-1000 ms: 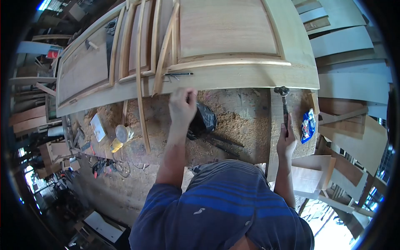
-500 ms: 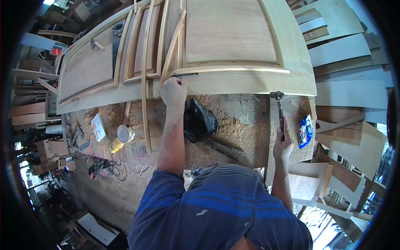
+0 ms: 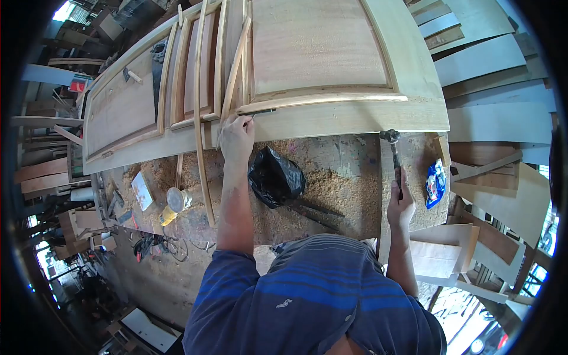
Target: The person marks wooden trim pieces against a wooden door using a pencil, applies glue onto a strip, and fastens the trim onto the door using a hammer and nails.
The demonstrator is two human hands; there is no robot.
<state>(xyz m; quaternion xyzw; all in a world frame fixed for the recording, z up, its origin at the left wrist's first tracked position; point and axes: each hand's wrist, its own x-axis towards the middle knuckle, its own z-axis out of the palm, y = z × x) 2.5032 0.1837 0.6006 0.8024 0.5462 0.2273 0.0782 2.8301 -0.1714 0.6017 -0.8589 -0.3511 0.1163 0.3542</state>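
My left hand (image 3: 238,136) is closed at the near edge of a panelled wooden door (image 3: 355,118), its fingers pinched together. What they hold, if anything, is too small to make out. Just beyond the fingertips lies a thin dark rod (image 3: 260,111), alongside a loose-looking strip of moulding (image 3: 325,100) at the panel's border. On the right, my right hand (image 3: 402,204) grips a hammer (image 3: 396,157) by its handle, head pointing away from me over the bench. A black plastic bag (image 3: 275,177) sits on the bench between my hands.
Long wooden strips (image 3: 202,130) lean across the door and bench. A second hammer (image 3: 132,76) rests on the door's far left. Sawdust covers the bench (image 3: 355,177), with a yellow-bodied container (image 3: 168,215) and a blue packet (image 3: 435,184). Boards (image 3: 485,62) are stacked at right.
The view has shifted slightly, moving the door and bag a little leftward in the picture. Both hands keep nearly the same places, and the hammer stays in my right hand.
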